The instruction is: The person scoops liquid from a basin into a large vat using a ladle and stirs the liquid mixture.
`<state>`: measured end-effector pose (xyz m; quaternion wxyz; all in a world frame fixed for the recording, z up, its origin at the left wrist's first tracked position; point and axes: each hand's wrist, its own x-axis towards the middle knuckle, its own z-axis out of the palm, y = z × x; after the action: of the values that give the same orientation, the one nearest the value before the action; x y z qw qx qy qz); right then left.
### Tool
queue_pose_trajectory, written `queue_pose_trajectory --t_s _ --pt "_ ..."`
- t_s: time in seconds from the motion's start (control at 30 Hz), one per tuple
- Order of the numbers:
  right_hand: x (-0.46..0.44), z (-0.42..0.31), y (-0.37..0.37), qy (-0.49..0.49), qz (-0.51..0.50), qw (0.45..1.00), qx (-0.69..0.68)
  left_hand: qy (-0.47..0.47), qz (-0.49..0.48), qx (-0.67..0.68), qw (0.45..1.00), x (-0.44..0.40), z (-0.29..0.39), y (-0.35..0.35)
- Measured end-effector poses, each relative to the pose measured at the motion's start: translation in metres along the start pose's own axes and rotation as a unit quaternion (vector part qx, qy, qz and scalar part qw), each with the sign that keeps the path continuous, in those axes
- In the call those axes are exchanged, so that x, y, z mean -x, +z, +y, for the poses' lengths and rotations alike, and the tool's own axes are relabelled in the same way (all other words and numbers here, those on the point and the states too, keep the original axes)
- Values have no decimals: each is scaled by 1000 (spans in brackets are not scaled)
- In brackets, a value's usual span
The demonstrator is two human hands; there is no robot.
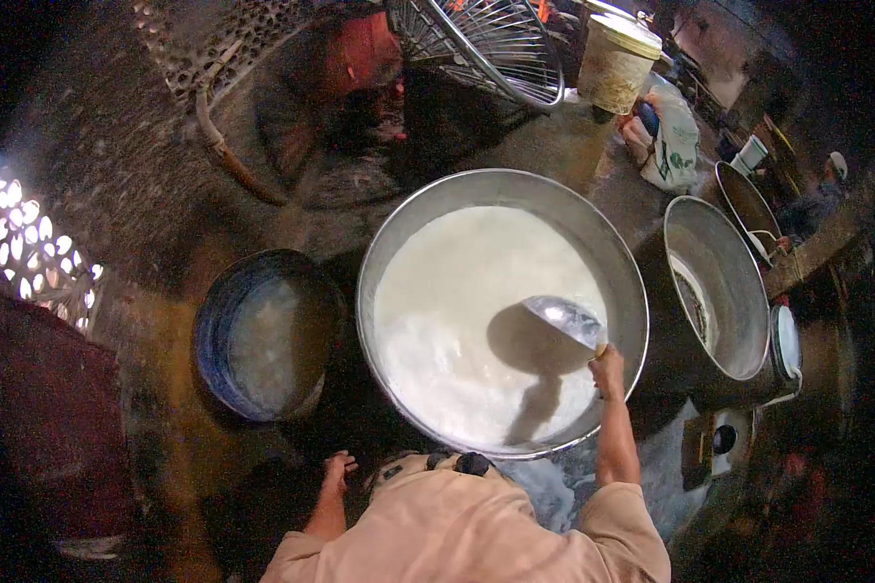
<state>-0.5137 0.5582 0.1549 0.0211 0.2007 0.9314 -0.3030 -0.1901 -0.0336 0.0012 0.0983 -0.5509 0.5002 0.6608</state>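
Note:
A wide metal pot (503, 181) full of white, milky liquid (457, 291) stands right in front of me. Over its right side, my right hand (608, 372) is closed around the short handle of a ladle (566, 321) with a rounded metal bowl. The ladle is tilted above the liquid and casts a dark shadow on it; what its bowl contains is hidden. Low at my left side, my left hand (337, 471) holds nothing, its fingers loosely stretched out near the pot's lower left rim.
A blue tub (214, 335) with cloudy contents stands left of the pot. A deep metal vessel (744, 282) stands to the right. Farther back are a wire basket (481, 53), a white bucket (620, 63) and a plastic sack (674, 146). A hose (226, 155) lies upper left.

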Motion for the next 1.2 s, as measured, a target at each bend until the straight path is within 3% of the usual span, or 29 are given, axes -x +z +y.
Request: queue_pose_trajectory --t_s 0.1,0.2,0.4,0.5,0.7,0.9,1.0,1.1,1.17,1.2 --pt "24 -29 16 33 -74 997 -14 23 19 22 999 -8 -6 -9" --pt "37 -24 38 48 -138 989 -14 22 18 -64 998 -5 -1 -16" --pt "72 -17 102 43 -165 983 -66 -74 32 -20 997 -14 11 -16" --pt "95 -33 119 23 -196 979 -60 -17 20 -73 997 -15 23 -13" --pt "141 -77 129 67 -262 962 -41 32 -33 88 995 -52 31 -25" --pt "183 -146 85 85 -272 958 -45 100 -58 22 993 -88 29 -34" --pt "169 -168 59 59 -298 952 -34 297 -162 88 937 -101 7 -52" --pt "125 -197 27 -22 -328 944 8 233 -188 150 942 -104 9 -64" --pt "109 -252 7 -50 -292 955 34 99 -87 104 986 -90 29 -57" --pt "93 -259 17 -118 -234 964 44 31 -36 80 996 -84 37 -53"
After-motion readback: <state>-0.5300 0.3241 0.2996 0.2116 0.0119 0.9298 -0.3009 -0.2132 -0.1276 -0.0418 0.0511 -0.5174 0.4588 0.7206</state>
